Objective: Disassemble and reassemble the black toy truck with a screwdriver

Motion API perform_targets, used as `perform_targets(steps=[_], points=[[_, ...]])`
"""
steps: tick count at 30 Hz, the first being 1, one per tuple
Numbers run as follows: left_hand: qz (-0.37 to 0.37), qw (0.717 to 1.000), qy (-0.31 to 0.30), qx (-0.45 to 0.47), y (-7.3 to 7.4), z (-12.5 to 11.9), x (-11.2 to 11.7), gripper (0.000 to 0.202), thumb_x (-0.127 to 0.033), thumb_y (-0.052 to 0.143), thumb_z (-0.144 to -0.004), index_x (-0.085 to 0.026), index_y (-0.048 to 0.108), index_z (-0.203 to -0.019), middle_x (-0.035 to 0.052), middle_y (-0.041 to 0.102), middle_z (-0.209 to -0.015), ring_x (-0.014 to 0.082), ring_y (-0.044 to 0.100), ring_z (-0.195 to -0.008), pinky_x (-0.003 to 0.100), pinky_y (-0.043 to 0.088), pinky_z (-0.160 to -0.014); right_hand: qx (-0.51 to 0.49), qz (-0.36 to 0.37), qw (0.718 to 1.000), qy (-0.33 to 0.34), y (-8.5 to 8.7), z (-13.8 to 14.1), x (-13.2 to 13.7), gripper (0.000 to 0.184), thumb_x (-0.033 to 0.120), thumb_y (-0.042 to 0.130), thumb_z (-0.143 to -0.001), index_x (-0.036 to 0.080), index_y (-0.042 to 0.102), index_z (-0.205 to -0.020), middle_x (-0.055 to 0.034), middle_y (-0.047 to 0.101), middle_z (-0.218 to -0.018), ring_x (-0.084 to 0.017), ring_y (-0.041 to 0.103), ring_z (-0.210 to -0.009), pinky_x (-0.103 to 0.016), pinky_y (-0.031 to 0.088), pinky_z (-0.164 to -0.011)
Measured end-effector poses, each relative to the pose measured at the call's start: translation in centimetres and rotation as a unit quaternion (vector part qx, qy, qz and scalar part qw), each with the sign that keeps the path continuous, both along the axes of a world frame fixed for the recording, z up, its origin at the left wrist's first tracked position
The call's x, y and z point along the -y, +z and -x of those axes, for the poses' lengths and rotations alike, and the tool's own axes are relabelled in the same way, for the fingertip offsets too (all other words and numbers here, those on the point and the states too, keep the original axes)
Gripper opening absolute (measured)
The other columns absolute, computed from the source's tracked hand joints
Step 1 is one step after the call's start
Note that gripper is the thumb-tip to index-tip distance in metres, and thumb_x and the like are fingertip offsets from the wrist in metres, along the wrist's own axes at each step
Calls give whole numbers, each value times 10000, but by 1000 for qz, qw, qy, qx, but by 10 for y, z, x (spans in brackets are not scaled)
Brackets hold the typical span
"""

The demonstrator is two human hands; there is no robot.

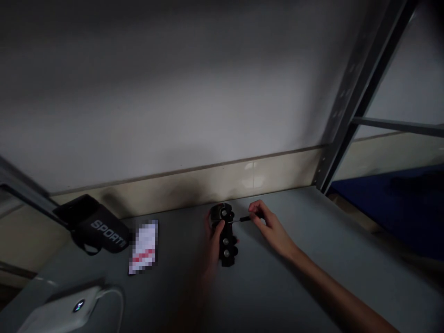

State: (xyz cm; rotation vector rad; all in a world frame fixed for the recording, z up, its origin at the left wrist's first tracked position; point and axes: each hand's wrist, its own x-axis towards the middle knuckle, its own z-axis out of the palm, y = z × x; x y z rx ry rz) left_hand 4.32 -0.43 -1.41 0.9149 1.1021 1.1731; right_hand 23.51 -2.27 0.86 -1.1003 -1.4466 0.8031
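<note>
In dim light my left hand [212,238] wraps around a black handle-shaped device [225,240] with round silver buttons, holding it upright on the grey table [298,277]. My right hand [267,224] pinches a thin black screwdriver [244,218], its tip touching the upper side of the device. Both hands are closed.
A black pouch marked SPORT [93,226] lies at the left by the wall, a blurred white card [144,247] beside it. A white power bank with a cable [69,312] sits at the near left. A metal shelf post [350,106] rises at the right.
</note>
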Motion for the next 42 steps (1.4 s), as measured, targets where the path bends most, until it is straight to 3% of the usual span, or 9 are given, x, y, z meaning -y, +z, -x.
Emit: perform_targets(steps=[4,11,15,19,23,28,32,36,42], points=[[-4,1000,-4,0,3,-1,2,1029,-660,797,-795,-351,270,-1623,-14,704,-795,235,729,-526,256,501,-402,3,16,1000,-6,1,1,1,185,450,544,-1029,266,523,-1034,36,539,-797,-181,513,-720,-289,436,-692],[-1,1000,4,11,0,-1,-1,1043,-644,827,-773,-352,284,-1614,-24,706,-776,232,723,-517,278,534,-434,2,10,1000,-10,3,1,2,280,504,510,-1053,242,580,-982,11,576,-806,-189,542,-746,-301,445,-712],[5,1000,4,12,-3,0,-3,1094,-669,833,-751,-359,254,-1626,-18,718,-786,238,723,-514,271,514,-413,-14,-7,1000,-12,3,1,2,258,496,595,-999,243,571,-1045,1,587,-871,-196,571,-800,-289,446,-693],[-5,1000,7,6,-2,0,-2,1081,-676,833,-748,-348,273,-1613,-19,712,-801,231,723,-508,273,528,-431,-13,48,999,13,3,2,1,313,560,497,-1057,252,551,-1037,44,533,-714,-173,494,-645,-281,385,-612],[2,1000,0,4,1,0,0,1067,-674,824,-766,-361,267,-1619,-17,711,-783,248,734,-532,285,539,-440,-24,2,1000,0,4,2,1,291,513,637,-981,250,559,-1079,-1,634,-881,-193,585,-789,-301,464,-725],[-3,1000,0,3,-1,0,-1,1055,-664,811,-783,-353,254,-1623,-20,708,-772,243,727,-520,282,534,-438,-9,38,999,4,4,2,2,300,540,544,-1039,245,596,-1027,26,584,-763,-177,543,-682,-291,441,-662],[-9,1000,-4,1,-2,0,-2,1034,-653,783,-812,-344,228,-1628,-21,701,-760,250,726,-514,279,520,-418,-8,7,1000,-10,4,0,2,256,491,593,-998,245,600,-1067,5,628,-852,-193,578,-770,-296,469,-715],[-2,1000,-14,-6,0,1,-1,1014,-654,763,-831,-350,220,-1631,-17,703,-772,255,738,-537,271,517,-417,4,40,999,-9,3,0,2,304,522,505,-1055,239,614,-1045,30,565,-752,-174,517,-672,-290,424,-662],[7,1000,-3,0,5,0,2,1026,-646,806,-798,-361,267,-1624,-5,728,-834,246,743,-544,277,528,-425,-5,-4,1000,-7,5,2,3,245,442,589,-1002,244,617,-1143,4,600,-881,-193,586,-799,-289,472,-730]])
